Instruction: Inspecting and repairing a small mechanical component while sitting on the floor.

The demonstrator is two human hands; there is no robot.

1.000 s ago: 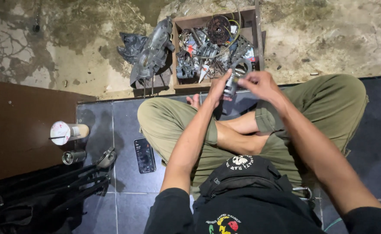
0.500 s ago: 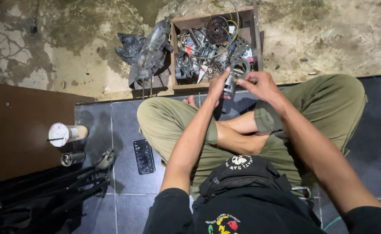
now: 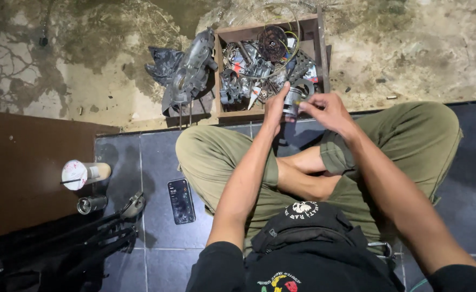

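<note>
Setting: dark grey floor tiles (image 3: 157, 162) meet a rough, stained concrete ground, where a person sits cross-legged in olive trousers, seen from above.
Left hand: the left hand (image 3: 276, 108) is raised at the knees, fingers closed on one side of a small grey metal cylinder (image 3: 292, 100).
Right hand: the right hand (image 3: 329, 110) closes on the same cylinder from the other side, fingertips pinching near its upper rim.
Part in hand: the cylinder is held upright between both hands, above the near edge of the crate, not resting on anything.
Handling: a judgement only, but a steady left-hand hold low on the body, with the right fingertips working the rim, looks the surest way to keep so small a part from slipping into the clutter below.
Just beyond: a wooden crate (image 3: 321, 48) stands on the concrete, crammed with metal parts, wire and a dark spoked wheel.
Beside the crate: a grey cast-metal engine cover (image 3: 186, 73) leans against its left wall.
Floor, left: a smartphone (image 3: 181, 200) lies screen-up on the tiles just beside the left knee.
Further left: a white-capped cup (image 3: 84, 173) lies on its side near a small metal canister (image 3: 91, 204), with a folded black tripod (image 3: 97, 232) below.
</note>
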